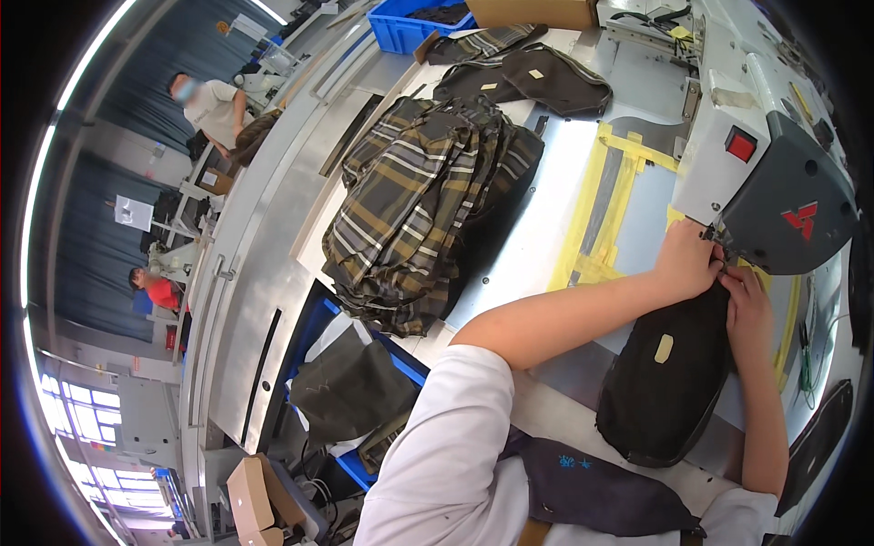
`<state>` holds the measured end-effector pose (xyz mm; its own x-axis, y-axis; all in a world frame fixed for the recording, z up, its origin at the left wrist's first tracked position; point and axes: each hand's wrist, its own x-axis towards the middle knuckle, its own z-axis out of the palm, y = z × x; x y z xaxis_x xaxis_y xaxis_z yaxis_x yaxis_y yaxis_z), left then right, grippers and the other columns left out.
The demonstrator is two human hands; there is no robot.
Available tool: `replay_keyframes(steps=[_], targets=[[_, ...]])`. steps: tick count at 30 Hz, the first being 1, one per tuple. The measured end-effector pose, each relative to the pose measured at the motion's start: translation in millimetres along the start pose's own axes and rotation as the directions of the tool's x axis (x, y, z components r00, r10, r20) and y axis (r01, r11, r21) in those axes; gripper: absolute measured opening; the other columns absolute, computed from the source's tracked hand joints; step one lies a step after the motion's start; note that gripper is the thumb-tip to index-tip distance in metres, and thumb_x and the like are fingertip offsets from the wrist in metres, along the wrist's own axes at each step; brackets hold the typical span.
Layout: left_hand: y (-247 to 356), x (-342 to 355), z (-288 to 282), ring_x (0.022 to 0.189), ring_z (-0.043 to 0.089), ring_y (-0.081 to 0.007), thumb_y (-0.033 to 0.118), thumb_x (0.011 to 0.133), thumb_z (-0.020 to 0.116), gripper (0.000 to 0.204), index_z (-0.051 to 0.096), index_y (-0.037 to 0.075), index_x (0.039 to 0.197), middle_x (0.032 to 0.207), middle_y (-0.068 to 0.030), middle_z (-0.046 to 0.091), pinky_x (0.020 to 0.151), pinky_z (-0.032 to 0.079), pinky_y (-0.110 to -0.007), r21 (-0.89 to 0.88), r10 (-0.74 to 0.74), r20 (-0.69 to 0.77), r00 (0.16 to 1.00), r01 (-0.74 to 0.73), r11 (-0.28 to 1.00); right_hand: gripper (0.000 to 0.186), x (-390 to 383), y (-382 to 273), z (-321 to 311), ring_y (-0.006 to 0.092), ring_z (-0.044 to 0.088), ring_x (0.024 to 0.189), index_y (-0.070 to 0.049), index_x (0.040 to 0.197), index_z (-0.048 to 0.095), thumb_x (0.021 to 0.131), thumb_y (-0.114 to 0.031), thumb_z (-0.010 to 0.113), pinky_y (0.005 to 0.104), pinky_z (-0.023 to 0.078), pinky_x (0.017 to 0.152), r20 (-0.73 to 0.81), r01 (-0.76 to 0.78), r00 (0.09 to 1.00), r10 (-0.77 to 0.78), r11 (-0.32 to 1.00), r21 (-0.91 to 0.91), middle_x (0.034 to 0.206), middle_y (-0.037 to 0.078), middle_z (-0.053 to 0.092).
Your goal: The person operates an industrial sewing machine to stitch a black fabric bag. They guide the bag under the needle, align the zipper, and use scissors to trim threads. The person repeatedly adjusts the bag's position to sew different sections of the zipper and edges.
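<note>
A long black fabric piece with rounded corners and a pale yellow sticker hangs from the sewing machine's needle area toward my body. My left hand is at its upper end, close beside the presser foot, with the fingers bent and pinched together. Lower on the right, my right hand grips the same end at its edge, thumb and fingers closed. Fingertips and the machine head hide exactly how the cloth lies under the needle.
Left of the machine lies a thick pile of plaid fabric. Dark stickered pieces lie farther back, near a blue bin. Yellow tape marks the machine table. Green-handled snips lie at right. A blue crate holds dark cloth.
</note>
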<state>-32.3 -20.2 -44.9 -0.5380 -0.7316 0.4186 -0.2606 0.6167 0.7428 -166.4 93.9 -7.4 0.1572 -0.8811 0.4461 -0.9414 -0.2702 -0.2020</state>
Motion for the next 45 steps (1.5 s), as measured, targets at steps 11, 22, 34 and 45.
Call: replay_keyframes(steps=[11,22,34,45], targets=[[20.5,-31.5,-40.2,0.106,0.057,-0.0346,0.021,0.077,0.071,0.037,0.061,-0.001,0.105,0.109,-0.0160,0.061,0.092,0.046,-0.043,0.170,0.352,0.242,0.904,-0.397,0.902,0.032,2.2,-6.4,-4.1,0.0312,0.061,0.092,-0.004,0.100,0.065,0.071,0.007,0.057,0.0419,0.052,0.076,-0.004,-0.024,1.000,0.024,0.999,0.021,0.101,0.010,0.061],[36.7,-15.4,-43.3,0.105,0.060,-0.0319,0.020,0.077,0.073,0.041,0.061,-0.002,0.110,0.119,-0.0129,0.060,0.090,0.049,-0.039,0.200,0.319,0.394,0.862,-0.420,0.885,0.011,6.6,14.6,-15.9,0.0291,0.064,0.078,-0.005,0.080,0.064,0.079,-0.016,0.065,0.0398,0.051,0.068,0.109,-0.515,0.857,0.503,0.844,0.151,0.084,0.009,0.064],[38.4,-14.7,-47.7,0.106,0.059,-0.0310,0.018,0.076,0.074,0.041,0.060,-0.002,0.108,0.122,-0.0136,0.059,0.091,0.048,-0.039,0.246,0.307,0.465,0.830,-0.454,0.856,0.018,15.6,34.0,-3.9,0.0276,0.066,0.074,-0.005,0.075,0.065,0.076,-0.022,0.064,0.0384,0.051,0.068,0.236,-0.587,0.810,0.537,0.755,0.294,0.073,0.010,0.067],[38.4,-12.8,-48.2,0.107,0.059,-0.0312,0.018,0.076,0.074,0.042,0.059,-0.001,0.110,0.121,-0.0128,0.059,0.092,0.048,-0.039,0.254,0.298,0.475,0.828,-0.453,0.855,0.005,21.7,21.6,-19.0,0.0258,0.064,0.073,-0.004,0.080,0.064,0.078,-0.008,0.063,0.0365,0.051,0.065,0.182,-0.527,0.847,0.500,0.740,0.418,0.081,0.008,0.065]])
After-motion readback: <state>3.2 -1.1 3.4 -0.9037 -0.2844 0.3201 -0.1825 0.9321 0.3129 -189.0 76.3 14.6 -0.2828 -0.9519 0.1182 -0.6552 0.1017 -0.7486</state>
